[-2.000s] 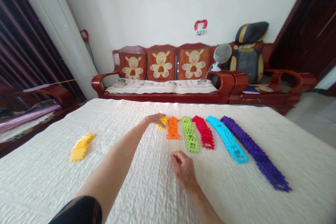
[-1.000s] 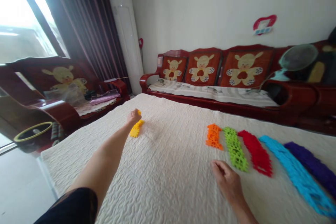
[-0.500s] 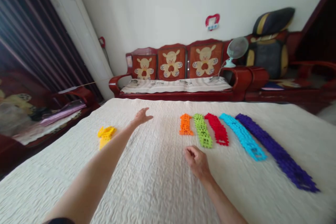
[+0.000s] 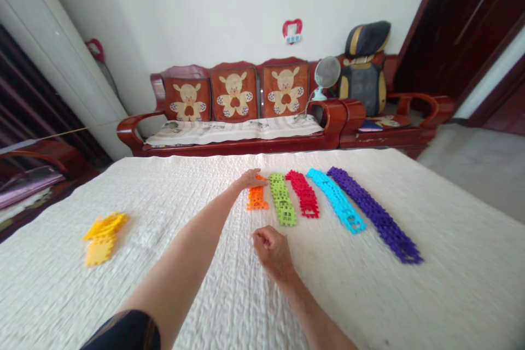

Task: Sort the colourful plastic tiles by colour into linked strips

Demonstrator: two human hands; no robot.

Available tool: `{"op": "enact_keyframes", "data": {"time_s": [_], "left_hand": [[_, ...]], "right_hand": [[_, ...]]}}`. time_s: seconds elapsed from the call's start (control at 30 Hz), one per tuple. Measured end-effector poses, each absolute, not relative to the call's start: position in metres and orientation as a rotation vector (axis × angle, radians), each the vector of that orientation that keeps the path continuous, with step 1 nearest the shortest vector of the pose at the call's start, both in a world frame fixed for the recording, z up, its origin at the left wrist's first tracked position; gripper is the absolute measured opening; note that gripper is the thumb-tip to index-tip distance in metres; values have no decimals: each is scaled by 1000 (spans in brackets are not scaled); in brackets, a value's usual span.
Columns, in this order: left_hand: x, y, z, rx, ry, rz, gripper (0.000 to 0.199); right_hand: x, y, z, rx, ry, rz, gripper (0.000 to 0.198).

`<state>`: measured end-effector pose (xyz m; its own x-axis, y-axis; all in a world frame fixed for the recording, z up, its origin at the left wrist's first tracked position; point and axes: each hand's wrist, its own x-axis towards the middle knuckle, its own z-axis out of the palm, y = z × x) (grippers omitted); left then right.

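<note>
My left hand (image 4: 248, 178) is at the far end of a short row of orange interlocking plastic blocks (image 4: 257, 198), thumb and fingers apart around that end. Part of the orange shows between them, and the hand hides the rest; whether the fingers press on it is hard to see. Curled into a loose fist, my right hand (image 4: 273, 249) rests on the white quilted cover (image 4: 229, 290), nearer to me than the orange row, with nothing visible in it. Right of the orange row lie longer rows of green blocks (image 4: 282, 199), red blocks (image 4: 302, 193), light blue blocks (image 4: 336, 199) and purple blocks (image 4: 375, 213).
Yellow blocks (image 4: 104, 238) lie in a small pile at the left. Behind the covered surface stands a wooden sofa (image 4: 241, 146) with bear cushions (image 4: 234, 95). A small fan (image 4: 327, 73) and a chair with a massage pad (image 4: 363, 87) are at the back right.
My left hand has moved right, from bare cover to the orange blocks. My right hand stays closed in about the same place on the cover. The view has turned right.
</note>
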<state>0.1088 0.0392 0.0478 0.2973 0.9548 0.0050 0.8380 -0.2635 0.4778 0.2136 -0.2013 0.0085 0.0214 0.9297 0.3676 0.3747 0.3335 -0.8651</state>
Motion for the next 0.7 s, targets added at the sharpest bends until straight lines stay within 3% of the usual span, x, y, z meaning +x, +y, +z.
{"op": "enact_keyframes", "data": {"time_s": [0.13, 0.3, 0.47, 0.7], "left_hand": [[101, 28, 47, 2240, 1588, 416, 68], [93, 7, 51, 2286, 1520, 521, 59], [90, -13, 48, 2274, 1361, 559, 36], [83, -45, 44, 2309, 1184, 446, 77]], "right_hand": [[214, -201, 12, -1217, -1550, 691, 19], [213, -202, 10, -1213, -1563, 675, 19], [213, -202, 10, -1195, -1577, 656, 19], [217, -202, 12, -1163, -1470, 706, 22]]}}
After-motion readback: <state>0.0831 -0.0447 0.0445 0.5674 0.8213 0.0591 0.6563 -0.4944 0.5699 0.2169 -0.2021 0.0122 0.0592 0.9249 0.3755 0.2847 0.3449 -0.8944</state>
